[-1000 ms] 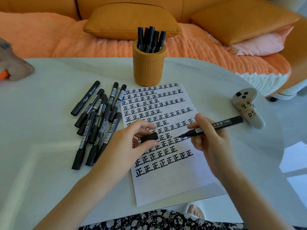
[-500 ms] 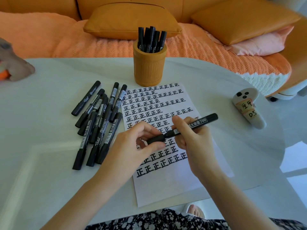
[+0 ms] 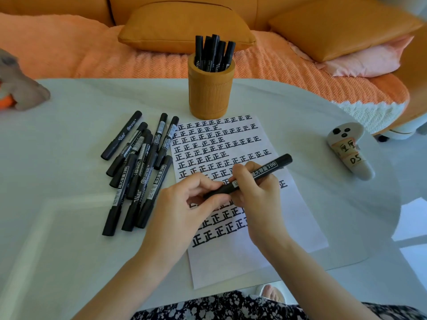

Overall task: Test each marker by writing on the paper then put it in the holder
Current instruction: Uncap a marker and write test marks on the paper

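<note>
- At the far left edge a grey soft toy [image 3: 23,93] is seen on the tabletop [image 3: 69,262], partly cut off by the frame.
- A loose pile of capped markers [image 3: 138,174] is laid on the tabletop just left of the paper [image 3: 300,222]. These are judged to be the ones not yet tested.
- The cap [image 3: 217,191] is pinched in the grip of the left hand [image 3: 182,209], thumb and fingers curled round it, above the lower rows of written characters.
- In the earlier pictures the cap is held apart from a bare tip. Now it is set over the tip end. Whether it is pressed fully home cannot be told, since the joint is covered by the fingers.
- The holder [image 3: 211,93] is stood at the paper's far edge, with several markers already upright in it.
- The marker in hand [image 3: 265,169] is held over the middle of the paper, tilted with its rear end raised to the right. Its barrel is enclosed by the closed grip of the right hand [image 3: 258,202].
- The writing test for this marker is therefore taken as finished. It remains to be carried to the holder, and the pile is still to be worked through.
- At the right a white figure [image 3: 349,151] with handwritten labels is laid on the tabletop, well apart from the paper.
</note>
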{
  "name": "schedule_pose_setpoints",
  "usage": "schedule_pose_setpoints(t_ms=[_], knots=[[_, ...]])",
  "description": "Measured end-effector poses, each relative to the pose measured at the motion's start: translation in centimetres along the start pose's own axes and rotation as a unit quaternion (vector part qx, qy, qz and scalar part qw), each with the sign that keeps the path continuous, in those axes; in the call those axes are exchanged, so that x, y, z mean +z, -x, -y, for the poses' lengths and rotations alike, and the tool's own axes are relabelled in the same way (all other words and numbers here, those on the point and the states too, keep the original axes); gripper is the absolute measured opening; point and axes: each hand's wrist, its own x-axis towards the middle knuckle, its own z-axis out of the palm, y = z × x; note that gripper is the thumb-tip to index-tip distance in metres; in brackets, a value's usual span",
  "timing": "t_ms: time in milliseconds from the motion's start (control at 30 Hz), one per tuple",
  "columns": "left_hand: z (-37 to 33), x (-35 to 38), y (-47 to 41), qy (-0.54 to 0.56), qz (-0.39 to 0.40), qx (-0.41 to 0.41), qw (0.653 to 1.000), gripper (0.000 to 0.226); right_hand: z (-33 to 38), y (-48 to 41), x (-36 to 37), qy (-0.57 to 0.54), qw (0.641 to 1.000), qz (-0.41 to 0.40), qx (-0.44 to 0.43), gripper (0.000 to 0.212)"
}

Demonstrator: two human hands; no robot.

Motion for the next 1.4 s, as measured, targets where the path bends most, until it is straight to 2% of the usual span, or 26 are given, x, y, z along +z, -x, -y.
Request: schedule_pose_setpoints(t_ms=[233, 400, 567, 667, 733, 767, 800, 867, 967, 1033, 1200, 1333, 1400], knots=[[-0.2, -0.1, 0.0, 0.005, 0.004, 0.004, 1.0, 0.012, 0.1, 0.1, 0.0, 0.005, 1.0, 0.004, 0.004, 0.033], [-0.9, -0.5, -0.6, -0.01, -0.004, 0.025, 1.0, 0.01, 0.8, -0.1, -0.1, 0.0, 0.999, 0.046, 0.027, 0.053], [-1.4, -1.4, -1.3, -0.005, -0.037, 0.044, 0.998, 0.009, 1.5, 0.4, -0.1, 0.093, 0.99, 0.082, 0.063, 0.071], [-1.4, -2.1, -1.6, 0.001, -0.065, 0.041, 0.997, 0.009, 1.5, 0.4, -0.4, 0.153, 0.985, 0.06, -0.045, 0.059], [-1.5, -2.4, -1.8, -0.005, -0.076, 0.044, 0.996, 0.011, 1.4, 0.0, -0.9, 0.204, 0.961, 0.049, -0.179, 0.031], [-1.5, -2.5, -1.8, -0.01, -0.079, 0.046, 0.996, 0.012, 1.4, -0.4, -1.2, 0.247, 0.936, 0.064, -0.241, 0.017], [-1.5, -2.5, -1.8, -0.016, -0.08, 0.047, 0.996, 0.013, 1.3, -0.8, -1.4, 0.297, 0.905, 0.082, -0.293, 0.014], [-1.6, -2.4, -1.7, -0.032, -0.081, 0.051, 0.995, 0.016, 0.9, -1.5, -1.4, 0.376, 0.849, 0.104, -0.356, 0.025], [-1.8, -2.1, -1.8, -0.033, -0.082, 0.051, 0.995, 0.02, 0.7, -2.0, -0.7, 0.411, 0.814, 0.103, -0.397, 0.025], [-1.8, -2.1, -1.9, -0.018, -0.082, 0.045, 0.995, 0.021, 0.6, -2.3, -0.5, 0.403, 0.82, 0.107, -0.393, 0.026], [-1.6, -2.4, -2.1, -0.004, -0.081, 0.025, 0.996, 0.024, 1.3, -3.5, 0.0, 0.369, 0.857, 0.101, -0.346, 0.013], [-0.9, -2.9, -2.1, -0.055, -0.082, 0.016, 0.995, 0.018, 3.2, -4.6, 0.8, 0.263, 0.924, 0.083, -0.266, 0.007], [-0.4, -3.1, -2.2, -0.096, -0.078, 0.013, 0.992, 0.013, 4.1, -6.5, 1.4, 0.224, 0.943, 0.05, -0.243, 0.007]])
